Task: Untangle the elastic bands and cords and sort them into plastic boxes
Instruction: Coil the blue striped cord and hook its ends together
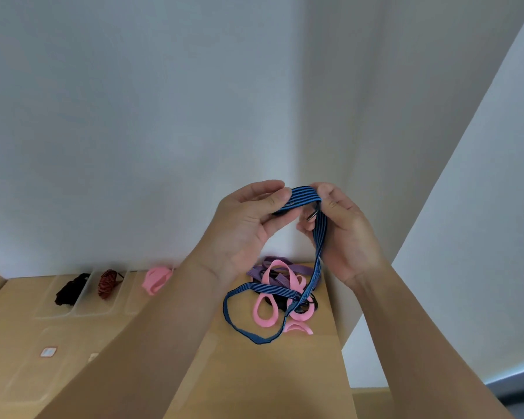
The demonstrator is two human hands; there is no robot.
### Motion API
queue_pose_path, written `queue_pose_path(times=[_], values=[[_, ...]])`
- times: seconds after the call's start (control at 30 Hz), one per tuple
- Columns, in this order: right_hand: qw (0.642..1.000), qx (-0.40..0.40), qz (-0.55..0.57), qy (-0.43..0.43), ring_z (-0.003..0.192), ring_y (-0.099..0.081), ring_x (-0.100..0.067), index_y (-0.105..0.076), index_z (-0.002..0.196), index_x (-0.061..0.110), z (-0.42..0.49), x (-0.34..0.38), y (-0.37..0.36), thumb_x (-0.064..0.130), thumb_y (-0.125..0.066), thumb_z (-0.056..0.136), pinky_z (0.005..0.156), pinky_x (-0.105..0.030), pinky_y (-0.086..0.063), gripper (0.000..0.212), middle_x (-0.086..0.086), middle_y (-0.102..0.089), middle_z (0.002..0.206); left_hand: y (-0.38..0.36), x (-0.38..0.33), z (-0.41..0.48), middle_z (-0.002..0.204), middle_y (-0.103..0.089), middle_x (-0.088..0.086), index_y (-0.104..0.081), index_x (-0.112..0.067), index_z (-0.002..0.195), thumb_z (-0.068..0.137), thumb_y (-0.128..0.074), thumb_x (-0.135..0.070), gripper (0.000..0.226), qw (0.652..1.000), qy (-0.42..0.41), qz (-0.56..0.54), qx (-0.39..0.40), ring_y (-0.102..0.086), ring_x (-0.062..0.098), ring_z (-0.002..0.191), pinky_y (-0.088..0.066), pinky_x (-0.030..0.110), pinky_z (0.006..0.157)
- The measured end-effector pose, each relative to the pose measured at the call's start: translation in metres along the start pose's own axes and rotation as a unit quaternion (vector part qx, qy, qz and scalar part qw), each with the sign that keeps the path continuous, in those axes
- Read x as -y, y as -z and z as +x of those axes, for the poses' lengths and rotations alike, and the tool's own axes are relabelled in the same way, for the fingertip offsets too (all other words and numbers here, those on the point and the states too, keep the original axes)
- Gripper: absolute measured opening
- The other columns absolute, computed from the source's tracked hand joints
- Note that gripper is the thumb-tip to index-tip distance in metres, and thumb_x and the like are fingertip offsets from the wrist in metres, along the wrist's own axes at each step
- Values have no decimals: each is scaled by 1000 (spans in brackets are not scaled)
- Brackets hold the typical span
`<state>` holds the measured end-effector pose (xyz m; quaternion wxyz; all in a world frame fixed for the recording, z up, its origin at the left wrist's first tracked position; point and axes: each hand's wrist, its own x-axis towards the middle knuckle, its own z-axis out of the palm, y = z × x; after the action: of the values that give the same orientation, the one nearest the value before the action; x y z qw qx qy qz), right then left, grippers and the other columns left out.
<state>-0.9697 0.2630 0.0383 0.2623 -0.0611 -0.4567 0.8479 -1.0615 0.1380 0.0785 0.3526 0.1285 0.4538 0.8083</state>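
Note:
My left hand (248,219) and my right hand (342,225) are raised above the table and both pinch the upper end of a blue-and-black striped elastic cord (304,196). The rest of that cord hangs down past my right palm and loops over the table. Below lies a tangle of pink bands (268,303), purple bands (285,267) and black cord. A small metal hook shows between my hands.
Clear plastic boxes stand at the back left of the wooden table (254,373): one holds a black cord (70,290), one a red-brown striped cord (108,282), one pink bands (156,279). A flat clear lid (43,358) lies nearer. White walls close behind and to the right.

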Motion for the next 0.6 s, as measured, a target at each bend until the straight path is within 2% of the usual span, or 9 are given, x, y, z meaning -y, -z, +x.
queue_pose_path(times=[0.07,0.13,0.2,0.27,0.37,0.4,0.47,0.6], values=[[996,-62,-15,61,80,-58,-21,-60,91,14,4,-6,-6,10,-49,105,82,-32,-47,18,-4,-64,87,-9,10,0,90,-75,20,-69,1,90,80,-73,6,12,999,2,-44,-22,-77,31,85,-63,30,73],[982,-126,-62,124,85,-63,-16,-63,90,17,5,-11,-12,10,-47,107,80,-28,-51,24,3,-69,89,-18,18,1,94,-74,23,-66,3,93,88,-68,9,8,995,-9,-84,-50,-77,32,87,-63,32,78],[970,-159,-101,156,89,-68,-12,-69,97,18,5,-14,-19,13,-46,108,78,-24,-54,26,2,-73,95,-27,23,2,90,-74,21,-66,4,92,90,-67,10,6,989,-30,-115,-84,-77,30,83,-64,33,78],[970,-155,-110,155,87,-68,-12,-71,108,15,5,-18,-26,15,-45,107,73,-23,-55,26,0,-74,98,-33,24,4,83,-74,16,-67,3,89,90,-67,10,8,983,-48,-138,-109,-77,27,78,-64,31,75],[969,-125,-148,155,64,-47,-9,-68,106,18,4,-24,-30,20,-46,98,57,-25,-40,24,10,-57,73,-37,21,6,87,-73,15,-69,0,92,89,-70,8,8,980,-61,-136,-130,-75,24,76,-64,32,80],[962,-114,-184,165,63,-42,-8,-68,103,20,4,-24,-30,22,-48,97,57,-24,-37,21,15,-52,70,-38,19,6,91,-72,16,-70,-1,94,89,-71,6,9,981,-60,-129,-130,-73,24,77,-63,35,85],[945,-102,-248,188,64,-43,-9,-67,104,21,5,-26,-28,25,-51,98,62,-26,-38,17,18,-52,71,-37,19,6,96,-70,17,-70,-1,98,89,-71,5,11,983,-55,-118,-127,-71,25,79,-60,40,93],[939,-125,-257,189,71,-48,-9,-68,122,20,8,-23,-21,32,-53,98,70,-29,-41,31,9,-53,82,-33,17,8,93,-72,17,-70,1,96,89,-72,4,8,982,-60,-118,-134,-73,25,82,-63,31,79]])
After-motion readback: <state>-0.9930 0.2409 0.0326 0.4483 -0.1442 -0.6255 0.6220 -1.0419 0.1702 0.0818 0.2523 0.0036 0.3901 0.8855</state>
